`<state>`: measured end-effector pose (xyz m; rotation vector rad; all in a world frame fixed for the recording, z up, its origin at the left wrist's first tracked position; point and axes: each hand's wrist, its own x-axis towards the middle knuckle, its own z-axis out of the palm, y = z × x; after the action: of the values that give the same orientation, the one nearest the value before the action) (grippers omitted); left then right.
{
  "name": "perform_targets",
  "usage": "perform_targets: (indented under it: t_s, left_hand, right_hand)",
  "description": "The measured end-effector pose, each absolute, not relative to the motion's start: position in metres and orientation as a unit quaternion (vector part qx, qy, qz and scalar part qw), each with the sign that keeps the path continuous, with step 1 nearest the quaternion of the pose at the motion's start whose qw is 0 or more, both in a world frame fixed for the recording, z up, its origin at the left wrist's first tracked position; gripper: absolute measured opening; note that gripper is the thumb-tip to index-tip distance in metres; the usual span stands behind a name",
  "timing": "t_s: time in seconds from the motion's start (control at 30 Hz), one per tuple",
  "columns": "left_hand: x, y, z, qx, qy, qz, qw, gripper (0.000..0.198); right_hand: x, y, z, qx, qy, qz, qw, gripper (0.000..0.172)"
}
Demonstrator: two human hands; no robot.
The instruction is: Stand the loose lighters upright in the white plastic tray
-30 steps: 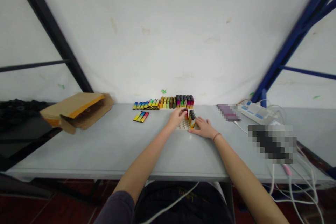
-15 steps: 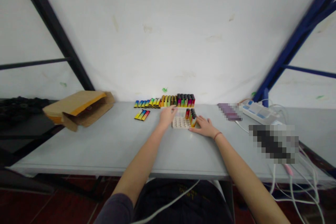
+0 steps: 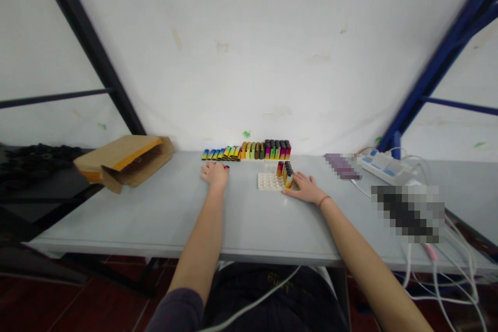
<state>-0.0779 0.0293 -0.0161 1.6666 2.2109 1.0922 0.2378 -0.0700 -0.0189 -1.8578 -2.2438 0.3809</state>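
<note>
My left hand point(image 3: 216, 175) lies over the small group of short colourful tubes on the table, its fingers apart and bent downward. A red tip of one tube point(image 3: 226, 167) peeks out beside it; the others are hidden beneath. My right hand point(image 3: 306, 188) holds the right end of a white tray with round holes point(image 3: 268, 182), thumb at the near corner and fingers along the side. Several colourful tubes with black tops point(image 3: 288, 176) stand upright at the tray's right end, and a red one point(image 3: 280, 168) stands at its back. The tray's other holes show no tubes.
Along the wall, a row of yellow and dark tubes point(image 3: 252, 150) and a block of purple-yellow, black-topped ones point(image 3: 277, 150) stand beside lying tubes point(image 3: 213, 154). An open cardboard box point(image 3: 124, 158) sits left. A power strip point(image 3: 383, 168) and white cables point(image 3: 436, 280) lie right.
My left hand has moved left from the tray's back edge to the loose tubes and now covers them. My right hand stays at the tray. The view has shifted slightly.
</note>
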Motion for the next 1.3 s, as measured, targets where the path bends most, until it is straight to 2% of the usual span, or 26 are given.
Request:
perform_targets:
  t_s: [0.1, 0.2, 0.27, 0.4, 0.53, 0.73, 1.0, 1.3]
  left_hand:
    - [-0.070, 0.032, -0.019, 0.582, 0.719, 0.363, 0.113, 0.014]
    - [-0.055, 0.034, -0.019, 0.578, 0.681, 0.426, 0.144, 0.019]
    - [-0.044, 0.036, -0.015, 0.550, 0.648, 0.477, 0.223, 0.021]
    - [-0.028, 0.034, -0.005, 0.418, 0.550, 0.545, 0.475, 0.024]
    - [-0.023, 0.026, 0.000, 0.374, 0.488, 0.541, 0.574, 0.037]
    - [-0.011, 0.020, 0.000, 0.364, 0.442, 0.551, 0.608, 0.037]
    - [0.003, 0.015, -0.006, 0.333, 0.436, 0.550, 0.630, 0.061]
    - [0.007, 0.013, -0.002, 0.313, 0.466, 0.578, 0.592, 0.046]
  right_hand:
    - [0.238, -0.070, -0.019, -0.627, -0.762, 0.129, 0.102, 0.056]
    - [0.238, -0.071, -0.018, -0.626, -0.762, 0.130, 0.101, 0.056]
    - [0.237, -0.071, -0.018, -0.629, -0.759, 0.132, 0.100, 0.055]
    - [0.238, -0.070, -0.018, -0.629, -0.759, 0.137, 0.101, 0.057]
    - [0.241, -0.068, -0.021, -0.624, -0.762, 0.138, 0.106, 0.060]
    - [0.243, -0.065, -0.026, -0.619, -0.767, 0.132, 0.110, 0.057]
    - [0.244, -0.063, -0.029, -0.618, -0.768, 0.128, 0.108, 0.055]
    - [0.244, -0.065, -0.027, -0.618, -0.770, 0.115, 0.110, 0.049]
